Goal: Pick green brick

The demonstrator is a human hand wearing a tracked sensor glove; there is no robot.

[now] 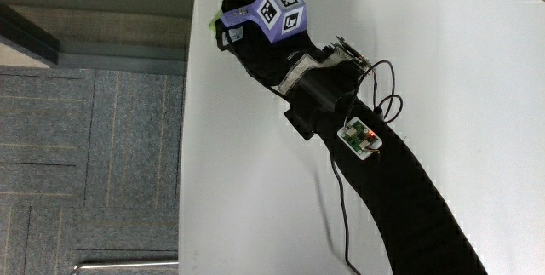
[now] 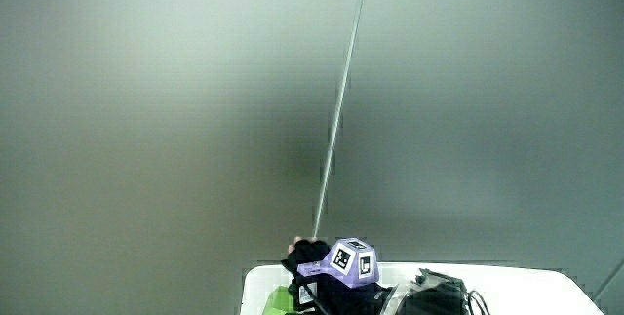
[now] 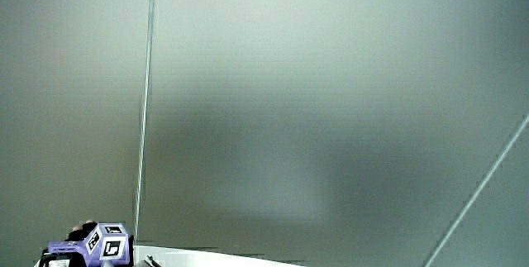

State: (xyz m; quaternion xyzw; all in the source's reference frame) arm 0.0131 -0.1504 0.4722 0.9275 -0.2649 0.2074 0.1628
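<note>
Brick is mostly hidden under hand at table corner edge, grip state cannot be told; a firm pinch should be confirmed before it is lifted straight up.

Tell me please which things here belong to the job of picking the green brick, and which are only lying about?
Belong to the job:
- green brick, mostly hidden under the hand, at the table's corner
- hand, over the brick

Only lying about:
- table
- small circuit board and its cables on the forearm
- patterned cube on the hand's back
</note>
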